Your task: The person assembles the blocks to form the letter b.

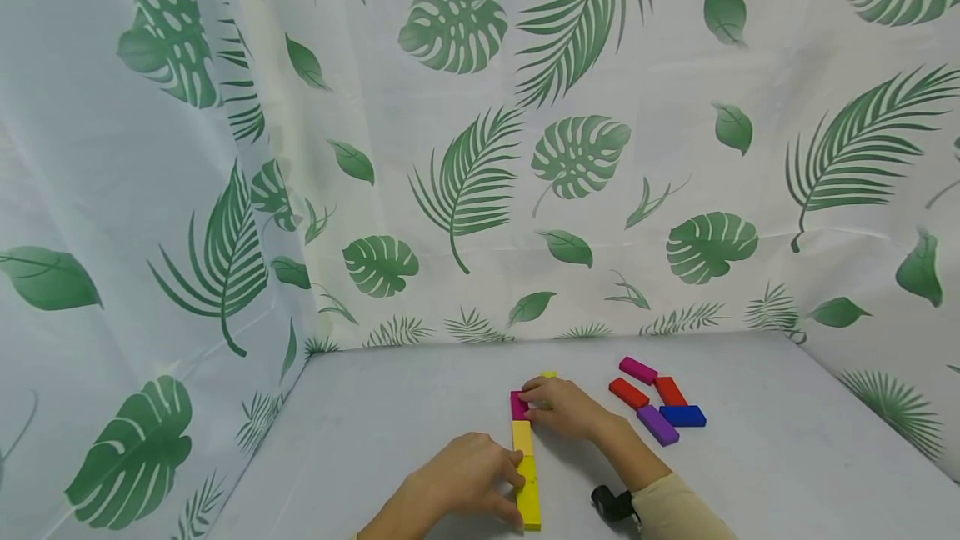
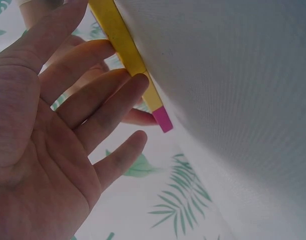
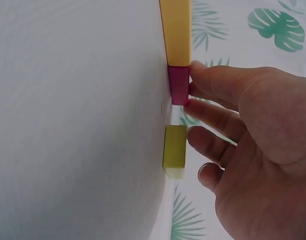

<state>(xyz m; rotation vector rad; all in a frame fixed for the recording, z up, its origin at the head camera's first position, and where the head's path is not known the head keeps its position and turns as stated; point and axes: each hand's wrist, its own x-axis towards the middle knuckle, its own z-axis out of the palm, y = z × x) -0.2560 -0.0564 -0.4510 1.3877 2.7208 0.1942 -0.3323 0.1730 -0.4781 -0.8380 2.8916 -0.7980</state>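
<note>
A straight row of flat blocks runs away from me on the white table. Nearest are yellow blocks (image 1: 528, 494), then a lighter orange-yellow block (image 1: 522, 438), then a magenta block (image 1: 516, 405) at the far end. My left hand (image 1: 472, 473) lies along the row's left side, fingertips on the yellow blocks, fingers spread and slightly bent in the left wrist view. My right hand (image 1: 566, 409) touches the magenta block from the right with thumb and fingertips. Beyond that end stands a separate yellow-green block (image 3: 175, 147), close to the right hand's other fingers.
Right of the row lie loose blocks: a magenta one (image 1: 638, 370), red ones (image 1: 628, 393), a blue one (image 1: 682, 416) and a purple one (image 1: 657, 425). A black device (image 1: 611, 504) sits by the right sleeve. Leaf-printed curtains (image 1: 480, 190) enclose the table.
</note>
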